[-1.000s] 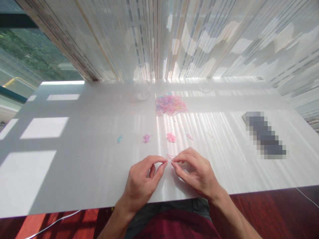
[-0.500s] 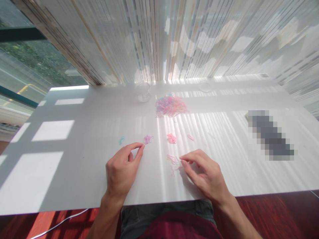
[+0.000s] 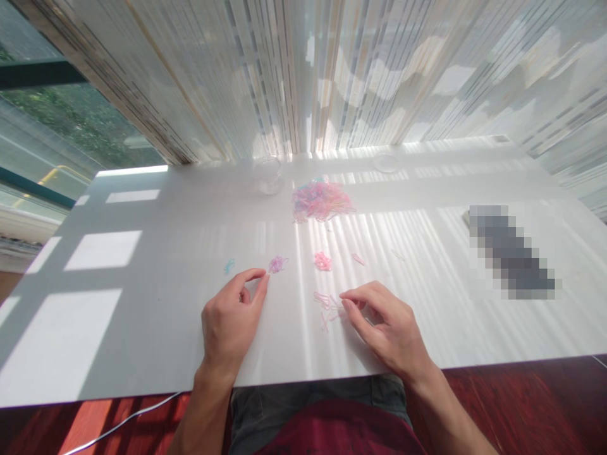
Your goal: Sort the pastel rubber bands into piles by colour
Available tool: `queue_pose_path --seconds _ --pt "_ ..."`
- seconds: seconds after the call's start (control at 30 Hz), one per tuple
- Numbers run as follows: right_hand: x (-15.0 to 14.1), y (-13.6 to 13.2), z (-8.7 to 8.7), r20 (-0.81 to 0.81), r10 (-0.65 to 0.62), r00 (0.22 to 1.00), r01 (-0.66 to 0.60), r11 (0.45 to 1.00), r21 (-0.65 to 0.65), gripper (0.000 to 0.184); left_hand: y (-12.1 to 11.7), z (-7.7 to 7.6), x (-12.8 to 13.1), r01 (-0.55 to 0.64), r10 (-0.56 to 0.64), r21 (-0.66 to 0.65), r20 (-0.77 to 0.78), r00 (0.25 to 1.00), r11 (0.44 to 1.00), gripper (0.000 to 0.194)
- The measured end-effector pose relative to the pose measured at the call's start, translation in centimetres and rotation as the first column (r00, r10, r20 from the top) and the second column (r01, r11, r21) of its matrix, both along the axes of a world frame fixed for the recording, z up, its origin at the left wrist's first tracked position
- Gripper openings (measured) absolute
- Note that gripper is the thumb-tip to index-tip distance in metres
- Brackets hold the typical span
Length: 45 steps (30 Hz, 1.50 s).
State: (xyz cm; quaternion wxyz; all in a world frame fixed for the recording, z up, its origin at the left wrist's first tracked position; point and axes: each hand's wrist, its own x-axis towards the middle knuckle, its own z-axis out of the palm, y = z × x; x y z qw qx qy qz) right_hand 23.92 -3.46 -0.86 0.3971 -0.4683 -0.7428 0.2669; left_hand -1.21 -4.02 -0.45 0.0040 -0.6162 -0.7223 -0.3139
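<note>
My left hand [image 3: 237,309] is closed in a pinch, thumb and forefinger meeting just beside a small purple pile of rubber bands [image 3: 277,264]. Whatever its fingertips hold is too small to make out. A few loose pink and pale rubber bands [image 3: 322,302] lie near the front of the white table [image 3: 161,328]. Over their right end, my right hand [image 3: 386,322] pinches what looks like a pale rubber band. Beyond the hands runs a row: a small teal group [image 3: 229,265], the purple pile, a pink pile [image 3: 323,261], one pink band [image 3: 358,259] and a pale clear one [image 3: 397,254].
A large mixed heap of pink, blue and purple bands [image 3: 322,201] lies farther back. Behind it are a clear round container [image 3: 269,177] and a clear round lid [image 3: 386,163]. A blurred-out dark object [image 3: 512,253] is on the right. A striped curtain [image 3: 284,76] borders the back edge.
The view has shifted slightly. Both hands keep nearly the same pinched poses at the same places, and the piles look unchanged.
</note>
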Motion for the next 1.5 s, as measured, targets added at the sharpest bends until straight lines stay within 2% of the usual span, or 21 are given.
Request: queue_pose_path --seconds 0.1,0.17,0.27,0.4,0.5,0.63,0.9,1.1,1.23,1.4,1.5 --pt "-0.1 -0.1 -0.1 0.008 -0.025 1.0 0.024 1.0 0.018 0.014 -1.0 0.4 0.9 0.045 -0.046 0.037 0.025 0.999 0.998 0.012" --pt "-0.1 -0.3 -0.1 0.02 -0.039 0.999 0.038 0.998 0.047 0.014 -1.9 0.6 1.9 0.174 -0.176 0.041 0.043 0.983 0.984 0.012" --pt "0.2 -0.7 -0.2 0.049 -0.032 0.998 0.029 0.997 0.072 0.014 -3.1 0.9 3.6 0.379 -0.375 -0.039 0.074 0.924 0.925 0.012" --pt "1.0 -1.6 -0.3 0.1 0.008 0.995 -0.013 0.999 0.052 0.018 -4.2 0.8 4.9 0.49 -0.481 -0.116 0.1 0.871 0.864 0.014" --pt "1.4 -2.2 -0.4 0.129 0.045 0.991 -0.049 0.998 0.03 0.018 -4.5 0.4 5.3 0.501 -0.496 -0.138 0.069 0.866 0.855 0.015" --pt "1.4 -2.4 -0.6 0.163 0.083 0.983 -0.086 0.996 0.009 0.016 -4.6 -0.2 5.6 0.469 -0.466 -0.134 0.052 0.883 0.873 0.011" --pt "1.1 -2.3 -0.9 0.173 0.064 0.983 -0.07 0.997 0.029 0.012 -4.3 -0.4 5.8 0.454 -0.455 -0.118 0.015 0.89 0.883 0.016" --pt "1.2 -2.5 -1.0 0.123 0.034 0.992 -0.039 0.998 0.041 0.013 -4.4 -0.2 5.5 0.48 -0.469 -0.07 0.131 0.873 0.874 0.013" --pt "1.3 -2.6 -0.8 0.051 0.041 0.998 -0.043 0.999 0.032 0.016 -4.3 0.3 5.3 0.529 -0.509 -0.042 0.217 0.833 0.848 0.011" --pt "1.4 -2.3 -0.3 -0.059 0.131 0.99 -0.131 0.991 -0.011 0.024 -4.2 0.4 5.3 0.63 -0.613 0.006 0.236 0.754 0.777 0.009" --pt "1.3 -2.4 -0.3 -0.073 0.19 0.979 -0.192 0.981 -0.026 0.014 -4.3 0.3 5.5 0.653 -0.633 0.008 0.257 0.731 0.757 0.008"
